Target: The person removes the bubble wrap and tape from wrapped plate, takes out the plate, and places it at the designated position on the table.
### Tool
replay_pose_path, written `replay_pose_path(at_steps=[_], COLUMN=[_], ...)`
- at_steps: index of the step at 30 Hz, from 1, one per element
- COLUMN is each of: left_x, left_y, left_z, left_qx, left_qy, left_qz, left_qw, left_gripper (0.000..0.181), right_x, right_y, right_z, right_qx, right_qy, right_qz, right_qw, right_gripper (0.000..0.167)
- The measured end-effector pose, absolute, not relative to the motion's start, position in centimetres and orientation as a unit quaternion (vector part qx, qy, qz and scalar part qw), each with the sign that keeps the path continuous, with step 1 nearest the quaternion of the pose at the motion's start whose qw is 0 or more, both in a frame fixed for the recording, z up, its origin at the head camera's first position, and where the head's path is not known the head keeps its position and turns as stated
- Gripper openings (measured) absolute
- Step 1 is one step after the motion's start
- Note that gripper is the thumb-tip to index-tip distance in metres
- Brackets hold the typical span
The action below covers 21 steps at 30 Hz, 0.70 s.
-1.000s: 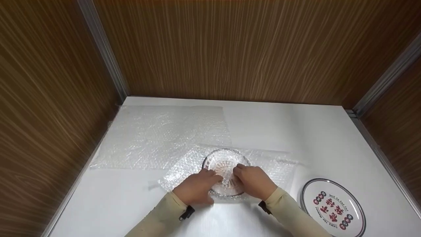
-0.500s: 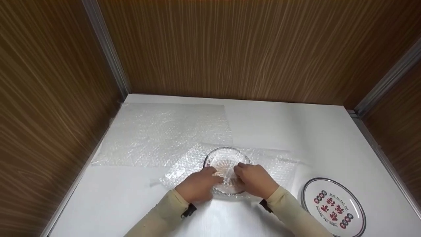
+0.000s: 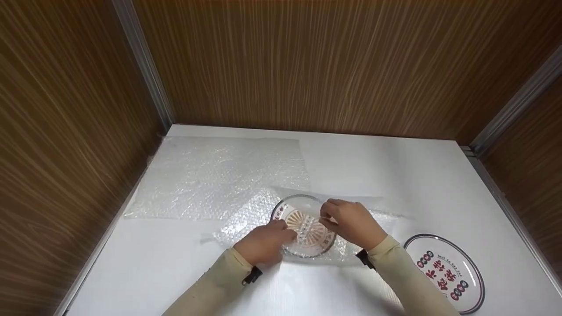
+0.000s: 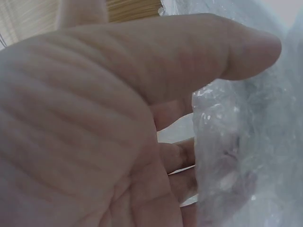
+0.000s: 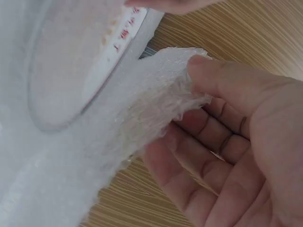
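Observation:
A round patterned plate [image 3: 303, 217] lies on a sheet of bubble wrap [image 3: 246, 215], its lower part seen through a clear layer. My left hand [image 3: 266, 242] is at the plate's left front; in the left wrist view its thumb [image 4: 251, 52] lies over the bubble wrap [image 4: 222, 142] with the fingers behind. At the plate's right side, my right hand [image 3: 351, 220] pinches an edge of the wrap. The right wrist view shows that raised edge of bubble wrap [image 5: 156, 99] between thumb and fingers, beside the plate [image 5: 71, 61].
A second white plate [image 3: 452, 276] with red characters and a dark rim lies at the right front, near the right forearm. Another flat bubble wrap sheet [image 3: 210, 175] covers the back left of the white table [image 3: 342, 162]. Wood-grain panels [image 3: 298, 66] enclose the table.
My right hand has moved up and to the right from the plate's middle with the wrap edge. More of the plate's pattern shows now. The left hand has hardly moved.

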<state>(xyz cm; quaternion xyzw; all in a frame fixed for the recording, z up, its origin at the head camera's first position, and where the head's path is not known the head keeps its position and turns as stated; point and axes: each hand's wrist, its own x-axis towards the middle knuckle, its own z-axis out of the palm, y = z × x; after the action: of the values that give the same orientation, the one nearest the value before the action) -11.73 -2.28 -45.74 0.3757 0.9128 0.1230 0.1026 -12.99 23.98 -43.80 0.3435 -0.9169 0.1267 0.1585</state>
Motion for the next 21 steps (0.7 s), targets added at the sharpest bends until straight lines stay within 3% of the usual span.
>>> replay_pose_path(at_steps=[4, 10, 21], left_x=[-11.9, -11.9, -11.6], left_y=[-2.4, -2.7, -2.7], left_z=[-45.8, -45.8, -46.0], left_qx=[0.362, 0.372, 0.382], left_qy=[0.917, 0.916, 0.914], left_qz=[0.126, 0.115, 0.109], left_qw=[0.110, 0.100, 0.086], left_gripper=[0.076, 0.061, 0.057], right_x=[-14.1, -17.0, -23.3], right_y=[24.5, 25.9, 27.9], right_z=[-41.9, -39.3, -38.2], right_qx=[0.357, 0.351, 0.263], right_qy=[-0.903, -0.893, -0.932], right_qz=[0.108, 0.102, 0.166], right_qw=[0.214, 0.264, 0.185], right_gripper=[0.014, 0.013, 0.011])
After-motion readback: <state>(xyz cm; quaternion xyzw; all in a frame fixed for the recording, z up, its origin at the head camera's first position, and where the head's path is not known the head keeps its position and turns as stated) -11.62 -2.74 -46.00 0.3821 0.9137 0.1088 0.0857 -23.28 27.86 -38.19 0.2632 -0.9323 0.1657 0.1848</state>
